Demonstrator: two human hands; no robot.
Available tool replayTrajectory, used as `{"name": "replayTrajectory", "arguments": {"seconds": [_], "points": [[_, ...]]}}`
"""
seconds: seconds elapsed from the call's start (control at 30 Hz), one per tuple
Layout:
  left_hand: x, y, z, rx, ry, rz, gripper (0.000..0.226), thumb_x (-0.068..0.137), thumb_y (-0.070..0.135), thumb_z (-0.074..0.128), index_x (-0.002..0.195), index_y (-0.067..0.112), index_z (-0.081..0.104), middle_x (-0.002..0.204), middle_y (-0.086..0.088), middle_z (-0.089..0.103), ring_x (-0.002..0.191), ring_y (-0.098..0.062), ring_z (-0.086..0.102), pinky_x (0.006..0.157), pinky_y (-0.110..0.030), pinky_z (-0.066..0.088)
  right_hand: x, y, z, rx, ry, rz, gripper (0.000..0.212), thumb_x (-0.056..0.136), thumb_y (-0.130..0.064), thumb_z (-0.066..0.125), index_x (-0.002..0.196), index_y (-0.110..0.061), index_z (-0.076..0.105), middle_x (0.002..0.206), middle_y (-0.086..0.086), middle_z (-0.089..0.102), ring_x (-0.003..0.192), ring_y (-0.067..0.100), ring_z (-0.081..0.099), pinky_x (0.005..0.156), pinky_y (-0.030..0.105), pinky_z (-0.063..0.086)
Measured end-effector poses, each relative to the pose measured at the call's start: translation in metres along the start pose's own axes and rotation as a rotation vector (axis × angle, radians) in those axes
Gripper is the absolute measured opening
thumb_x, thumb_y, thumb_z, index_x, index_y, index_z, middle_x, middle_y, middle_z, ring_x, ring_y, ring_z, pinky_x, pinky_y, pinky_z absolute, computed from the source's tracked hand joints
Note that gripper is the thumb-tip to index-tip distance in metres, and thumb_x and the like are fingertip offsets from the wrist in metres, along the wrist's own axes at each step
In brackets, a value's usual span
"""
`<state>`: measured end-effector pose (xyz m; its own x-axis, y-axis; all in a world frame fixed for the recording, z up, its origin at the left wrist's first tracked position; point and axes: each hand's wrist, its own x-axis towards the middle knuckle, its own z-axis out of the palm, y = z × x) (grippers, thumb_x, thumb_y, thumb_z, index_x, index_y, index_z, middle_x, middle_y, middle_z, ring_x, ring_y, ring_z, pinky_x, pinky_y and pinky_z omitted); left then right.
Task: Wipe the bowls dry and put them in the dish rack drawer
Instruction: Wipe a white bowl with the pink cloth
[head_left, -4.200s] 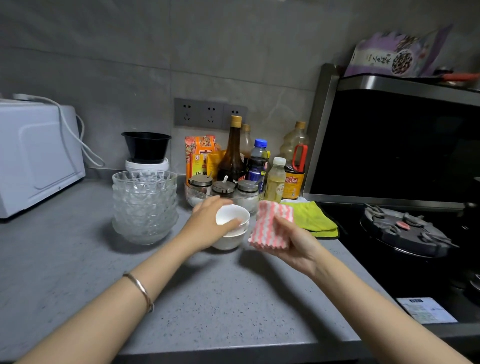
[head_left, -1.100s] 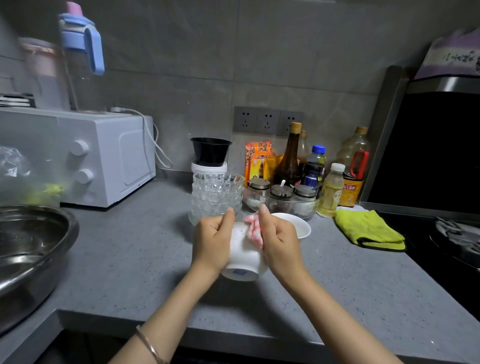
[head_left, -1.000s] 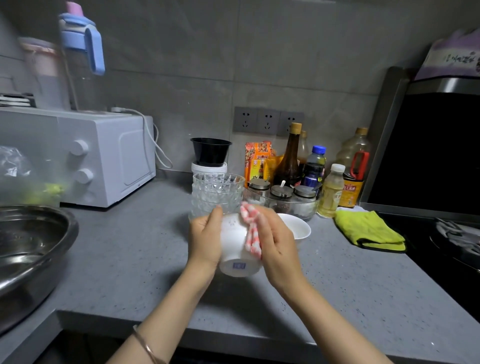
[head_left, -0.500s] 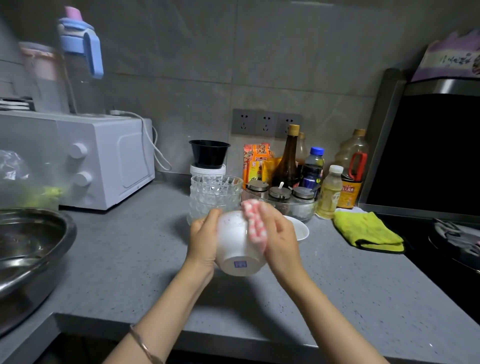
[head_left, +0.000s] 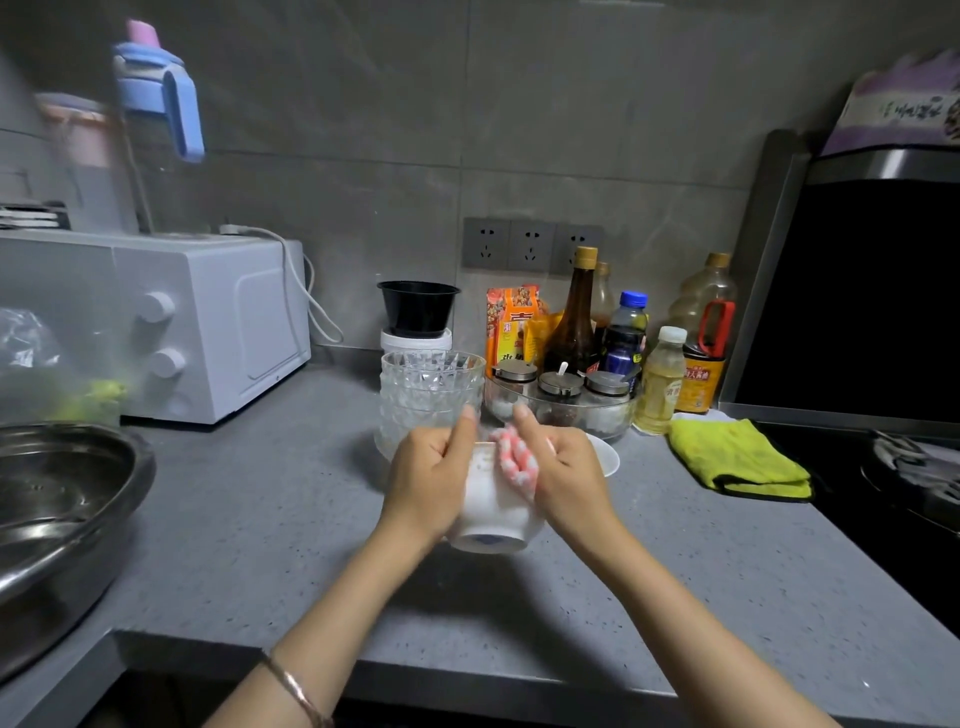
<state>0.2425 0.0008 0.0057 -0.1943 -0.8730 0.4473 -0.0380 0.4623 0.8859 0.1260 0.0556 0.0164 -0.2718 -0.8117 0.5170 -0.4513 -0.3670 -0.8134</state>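
I hold a small white bowl (head_left: 491, 512) above the grey counter, its foot ring turned toward me. My left hand (head_left: 428, 475) grips its left side with the thumb over the rim. My right hand (head_left: 563, 475) presses a pink-and-white striped cloth (head_left: 514, 460) against the bowl's right side and rim. A second white bowl (head_left: 608, 457) sits on the counter just behind my right hand. A stack of clear cut-glass bowls (head_left: 428, 387) stands behind my left hand. No dish rack drawer is in view.
A white microwave (head_left: 208, 322) stands at the back left and a steel basin (head_left: 57, 514) at the left edge. Bottles and spice jars (head_left: 566, 384) crowd the back wall. A yellow cloth (head_left: 737, 460) lies beside the black stove (head_left: 914, 478) on the right.
Since 4.2 s ago I lifted the top white bowl off the counter. Over the last second I turned it in my hands while the cloth rubbed along its side and rim.
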Motion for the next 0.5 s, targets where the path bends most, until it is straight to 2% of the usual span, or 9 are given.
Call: {"name": "replayTrajectory", "arguments": {"seconds": [0.07, 0.1, 0.17, 0.23, 0.37, 0.5], "points": [[0.001, -0.003, 0.003, -0.068, 0.079, -0.043, 0.056, 0.081, 0.054, 0.044, 0.042, 0.015, 0.055, 0.045, -0.003, 0.051, 0.049, -0.018, 0.047, 0.054, -0.035, 0.036, -0.003, 0.001, 0.002, -0.119, 0.02, -0.076, 0.067, 0.084, -0.068, 0.034, 0.078, -0.01, 0.068, 0.068, 0.0, 0.067, 0.062, 0.015, 0.058, 0.061, 0.036, 0.045], [0.001, -0.004, 0.005, -0.11, 0.116, -0.067, 0.054, 0.081, 0.053, 0.045, 0.044, 0.014, 0.057, 0.047, -0.005, 0.053, 0.051, -0.019, 0.049, 0.056, -0.036, 0.038, -0.006, -0.002, 0.003, -0.211, 0.021, -0.161, 0.058, 0.087, -0.064, 0.031, 0.096, -0.021, 0.069, 0.087, -0.005, 0.071, 0.079, 0.01, 0.063, 0.073, 0.036, 0.049], [0.002, -0.003, 0.006, -0.177, 0.178, -0.11, 0.055, 0.089, 0.044, 0.049, 0.044, 0.015, 0.057, 0.045, 0.002, 0.054, 0.05, -0.015, 0.05, 0.058, -0.033, 0.039, -0.009, -0.005, 0.003, -0.361, -0.01, -0.349, 0.044, 0.094, -0.052, 0.031, 0.127, -0.034, 0.055, 0.125, -0.013, 0.06, 0.115, 0.001, 0.051, 0.099, 0.03, 0.042], [0.003, 0.004, 0.006, -0.232, 0.224, -0.153, 0.056, 0.098, 0.03, 0.048, 0.045, 0.014, 0.056, 0.044, 0.007, 0.056, 0.049, -0.011, 0.053, 0.058, -0.028, 0.041, -0.011, -0.005, 0.003, -0.451, -0.059, -0.467, 0.047, 0.095, -0.049, 0.034, 0.139, -0.032, 0.044, 0.145, -0.012, 0.041, 0.134, 0.004, 0.033, 0.111, 0.031, 0.028], [0.002, 0.009, 0.006, -0.311, 0.297, -0.238, 0.047, 0.096, 0.024, 0.047, 0.051, 0.013, 0.053, 0.047, 0.002, 0.057, 0.057, -0.022, 0.055, 0.06, -0.029, 0.042, -0.024, 0.007, 0.008, -0.442, -0.015, -0.513, 0.054, 0.096, -0.051, 0.032, 0.142, -0.025, 0.041, 0.152, -0.007, 0.03, 0.143, 0.014, 0.022, 0.115, 0.043, 0.023], [-0.001, 0.004, 0.006, -0.344, 0.271, -0.283, 0.043, 0.096, 0.021, 0.047, 0.054, 0.014, 0.053, 0.045, 0.005, 0.055, 0.055, -0.02, 0.052, 0.06, -0.03, 0.041, -0.035, 0.016, 0.015, -0.61, 0.016, -0.659, 0.051, 0.1, -0.046, 0.03, 0.144, -0.02, 0.038, 0.152, -0.001, 0.032, 0.144, 0.019, 0.02, 0.118, 0.042, 0.013]]}}
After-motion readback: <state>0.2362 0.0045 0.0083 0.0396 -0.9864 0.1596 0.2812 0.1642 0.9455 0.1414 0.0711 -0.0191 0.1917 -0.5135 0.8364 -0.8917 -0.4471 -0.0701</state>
